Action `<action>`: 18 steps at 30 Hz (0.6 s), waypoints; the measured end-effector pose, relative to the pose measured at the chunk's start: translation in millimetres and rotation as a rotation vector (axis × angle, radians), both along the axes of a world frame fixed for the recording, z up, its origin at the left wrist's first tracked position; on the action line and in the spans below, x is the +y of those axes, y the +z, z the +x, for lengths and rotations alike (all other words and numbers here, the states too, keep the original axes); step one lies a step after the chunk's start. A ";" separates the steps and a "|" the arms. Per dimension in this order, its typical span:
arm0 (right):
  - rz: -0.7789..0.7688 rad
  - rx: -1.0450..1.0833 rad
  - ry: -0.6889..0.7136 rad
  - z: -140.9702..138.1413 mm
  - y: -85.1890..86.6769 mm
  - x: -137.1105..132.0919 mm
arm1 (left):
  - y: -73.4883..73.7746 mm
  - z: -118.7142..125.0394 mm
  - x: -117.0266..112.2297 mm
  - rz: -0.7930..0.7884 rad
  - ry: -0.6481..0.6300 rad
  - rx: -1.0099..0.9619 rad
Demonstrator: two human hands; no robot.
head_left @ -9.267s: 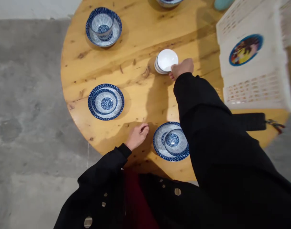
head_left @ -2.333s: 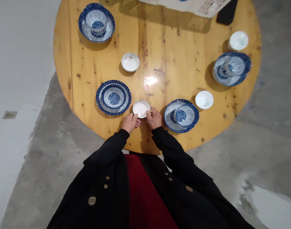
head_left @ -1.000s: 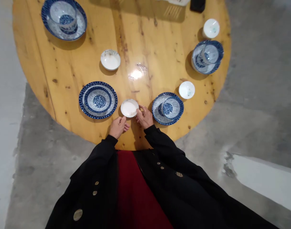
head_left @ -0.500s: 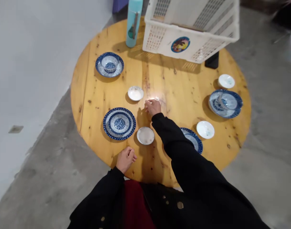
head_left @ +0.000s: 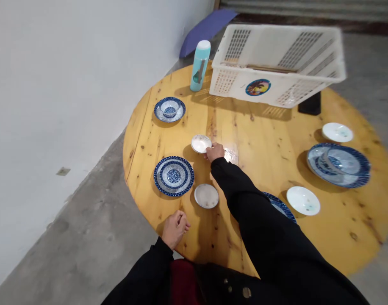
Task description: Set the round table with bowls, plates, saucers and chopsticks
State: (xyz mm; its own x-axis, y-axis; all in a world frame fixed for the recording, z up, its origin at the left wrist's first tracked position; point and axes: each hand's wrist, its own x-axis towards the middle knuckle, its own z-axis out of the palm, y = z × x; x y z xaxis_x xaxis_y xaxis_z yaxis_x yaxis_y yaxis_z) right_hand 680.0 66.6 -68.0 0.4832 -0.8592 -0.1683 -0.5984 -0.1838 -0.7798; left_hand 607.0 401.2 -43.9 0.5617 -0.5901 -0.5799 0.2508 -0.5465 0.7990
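Observation:
My right hand (head_left: 214, 151) reaches across the round wooden table (head_left: 257, 140) and grips the near rim of a small white dish (head_left: 200, 143). My left hand (head_left: 175, 228) rests at the table's near edge with its fingers curled and nothing in them. Between the two hands lies another small white dish (head_left: 206, 195), beside a blue patterned plate (head_left: 173, 175). My right sleeve covers most of a second blue plate (head_left: 280, 206).
A white plastic crate (head_left: 276, 63) and a teal bottle (head_left: 199, 65) stand at the table's far side, beside a black block (head_left: 309, 103). A blue bowl on a plate (head_left: 169, 109) sits far left. Right: a blue plate with a bowl (head_left: 338, 164) and two white dishes (head_left: 336, 132) (head_left: 303, 200).
My right hand has let go of the near white dish and stretched forward to the farther white dish, now gripping its rim. My left hand drew back to the table edge. The view tilted up.

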 end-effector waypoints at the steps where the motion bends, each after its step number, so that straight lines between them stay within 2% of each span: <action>1: 0.066 -0.001 -0.023 -10.9 9.2 3.7 | 2.3 -2.6 1.2 -0.001 0.002 0.003; 3: 0.169 -0.052 -0.030 -37.1 30.2 14.7 | 5.6 -6.2 4.3 -0.009 0.004 0.017; 7: 0.181 -0.178 0.055 -96.7 69.3 54.3 | 7.7 -1.3 13.8 -0.045 0.010 0.041; 11: 0.226 -0.206 0.054 -136.2 88.1 115.0 | 10.5 23.0 35.7 -0.064 0.056 0.063; 14: 0.284 -0.202 -0.009 -139.4 91.7 169.0 | 12.7 51.8 70.1 -0.084 0.096 0.058; 18: 0.400 -0.227 -0.092 -113.7 91.0 244.9 | 17.8 101.2 137.1 -0.075 0.136 0.008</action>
